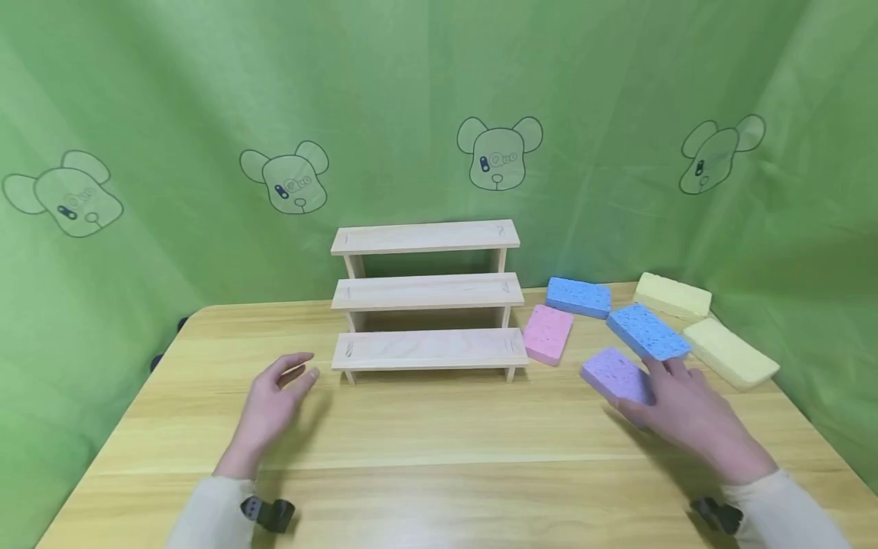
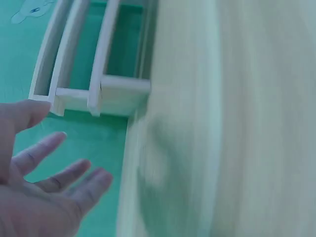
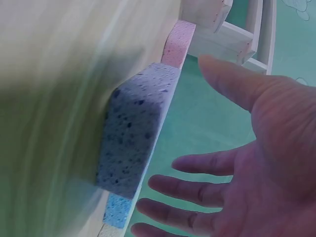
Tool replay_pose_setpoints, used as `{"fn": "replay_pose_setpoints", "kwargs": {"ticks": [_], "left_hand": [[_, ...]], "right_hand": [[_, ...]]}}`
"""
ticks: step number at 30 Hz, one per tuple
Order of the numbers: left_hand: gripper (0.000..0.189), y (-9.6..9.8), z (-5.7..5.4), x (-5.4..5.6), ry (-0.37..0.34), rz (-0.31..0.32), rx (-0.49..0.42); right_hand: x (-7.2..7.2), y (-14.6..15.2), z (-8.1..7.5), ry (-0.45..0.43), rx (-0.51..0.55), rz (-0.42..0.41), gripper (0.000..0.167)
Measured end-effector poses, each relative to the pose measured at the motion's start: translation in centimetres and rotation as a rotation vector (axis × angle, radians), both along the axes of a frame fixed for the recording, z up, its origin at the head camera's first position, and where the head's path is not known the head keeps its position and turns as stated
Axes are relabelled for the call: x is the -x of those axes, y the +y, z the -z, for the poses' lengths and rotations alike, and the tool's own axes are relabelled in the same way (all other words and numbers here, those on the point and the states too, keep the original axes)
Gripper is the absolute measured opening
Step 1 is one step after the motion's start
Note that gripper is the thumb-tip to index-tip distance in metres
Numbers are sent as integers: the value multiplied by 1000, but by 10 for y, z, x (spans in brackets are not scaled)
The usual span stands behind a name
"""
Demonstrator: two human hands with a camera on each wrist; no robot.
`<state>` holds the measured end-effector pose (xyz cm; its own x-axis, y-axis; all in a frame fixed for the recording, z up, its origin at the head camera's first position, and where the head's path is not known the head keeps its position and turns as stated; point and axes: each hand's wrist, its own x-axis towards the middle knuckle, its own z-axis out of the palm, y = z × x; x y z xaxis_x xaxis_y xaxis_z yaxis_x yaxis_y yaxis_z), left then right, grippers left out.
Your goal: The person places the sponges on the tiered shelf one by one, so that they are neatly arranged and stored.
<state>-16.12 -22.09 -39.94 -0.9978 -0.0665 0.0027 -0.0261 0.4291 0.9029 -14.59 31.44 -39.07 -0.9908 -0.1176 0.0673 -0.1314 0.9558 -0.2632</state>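
My right hand (image 1: 686,415) reaches over the near corner of a purple sponge (image 1: 615,375) lying flat on the table. In the right wrist view its thumb and fingers are spread, with a gap between them and the purple sponge (image 3: 133,128). Just beyond the fingertips lies a blue sponge (image 1: 648,331). My left hand (image 1: 267,404) holds nothing and hovers over the table, left of a three-step wooden shelf (image 1: 428,349). Its fingers are loosely bent, apart from the shelf's side (image 2: 118,94) in the left wrist view.
A pink sponge (image 1: 547,334) lies against the shelf's right side. Farther back is another blue sponge (image 1: 579,296). Two pale yellow sponges (image 1: 730,353) lie at the table's right edge. A green curtain (image 1: 398,91) with bear-head drawings hangs behind the wooden table (image 1: 439,488).
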Motion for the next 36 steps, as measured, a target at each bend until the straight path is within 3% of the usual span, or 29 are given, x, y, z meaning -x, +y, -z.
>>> {"fn": "replay_pose_setpoints", "kwargs": {"ticks": [5,9,19,26,36], "left_hand": [[45,10,6,14,-45,2,-281],[46,16,12,26,-65,13,-413],[44,28,27,41,-119,19,-568],[41,31,32,45,-149,-17,-642],[42,33,33,43,-171,-36,-704]], "right_hand": [[-3,4,4,-37,2,12,108],[-4,7,5,-56,7,4,110],[-2,11,9,-87,14,-10,102],[-1,12,10,-79,16,-22,88],[0,12,9,-77,15,-15,91]]}}
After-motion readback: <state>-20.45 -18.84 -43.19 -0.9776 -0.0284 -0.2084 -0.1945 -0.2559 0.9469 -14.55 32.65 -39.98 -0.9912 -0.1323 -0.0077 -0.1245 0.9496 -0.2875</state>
